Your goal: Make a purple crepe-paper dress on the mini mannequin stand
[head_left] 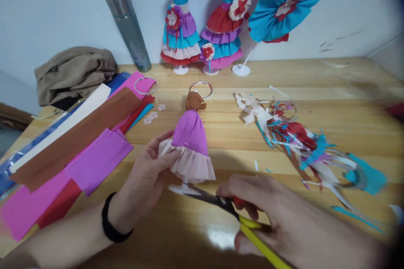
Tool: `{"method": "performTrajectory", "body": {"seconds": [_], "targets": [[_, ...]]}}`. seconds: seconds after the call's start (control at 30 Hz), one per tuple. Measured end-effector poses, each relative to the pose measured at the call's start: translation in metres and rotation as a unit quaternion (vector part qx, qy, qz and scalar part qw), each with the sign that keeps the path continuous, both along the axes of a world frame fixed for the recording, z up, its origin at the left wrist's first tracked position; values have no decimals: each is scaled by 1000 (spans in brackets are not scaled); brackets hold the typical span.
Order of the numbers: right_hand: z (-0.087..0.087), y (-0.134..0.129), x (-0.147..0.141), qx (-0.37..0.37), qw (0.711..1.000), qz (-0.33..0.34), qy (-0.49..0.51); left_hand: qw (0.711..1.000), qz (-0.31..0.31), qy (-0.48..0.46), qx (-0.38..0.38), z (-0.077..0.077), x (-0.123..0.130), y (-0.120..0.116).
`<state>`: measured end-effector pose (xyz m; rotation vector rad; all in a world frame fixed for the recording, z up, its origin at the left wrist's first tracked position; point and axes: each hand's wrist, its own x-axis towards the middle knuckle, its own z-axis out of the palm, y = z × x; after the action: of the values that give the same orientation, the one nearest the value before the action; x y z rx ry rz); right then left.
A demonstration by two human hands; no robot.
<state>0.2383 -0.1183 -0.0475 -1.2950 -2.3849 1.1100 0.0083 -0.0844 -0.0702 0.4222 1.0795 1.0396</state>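
Paper dress (190, 134), centre of frame; ruffle (194, 166) pinched by the fingers of the left hand (151, 170), scissors (225, 205) held below the hem (202, 180) by those of the right hand (265, 201); for clean cutting, ruffle best kept taut, blades (205, 196) level; skirt (191, 125) purple, gathered; ruffle pale, crinkled; scraps (304, 138) curled, strewn at right.

Observed from the tableside: miniature dress (191, 132), brown bodice (193, 101), purple skirt (190, 130), pale-pink ruffle (192, 166). At its five o'clock, scissors (225, 205): black blades (205, 196), yellow-and-red handles (261, 244).
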Motion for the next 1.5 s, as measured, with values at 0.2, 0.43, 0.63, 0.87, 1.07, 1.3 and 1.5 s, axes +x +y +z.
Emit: {"method": "performTrajectory", "body": {"seconds": [0.2,0.43,0.63,0.87,1.07,1.3,1.5], "targets": [[-8,-10,2,47,999,16,11,1000,2,-11,8,0,0,0],[-4,10,-16,36,997,-73,12,1000,13,-7,17,3,0,-1],[-18,6,6,82,986,-119,-78,1000,8,-4,11,2,-3,-2],[-21,6,18,73,936,-109,-328,999,13,-4,28,-2,-2,-3],[1,22,-6,104,962,-74,-242,999,13,0,37,-2,-1,-4],[-9,65,-36,180,966,-62,177,999,-2,-13,50,-5,-3,-3],[-23,75,-46,223,959,-3,177,999,-5,-18,50,-4,-3,-3]]}}
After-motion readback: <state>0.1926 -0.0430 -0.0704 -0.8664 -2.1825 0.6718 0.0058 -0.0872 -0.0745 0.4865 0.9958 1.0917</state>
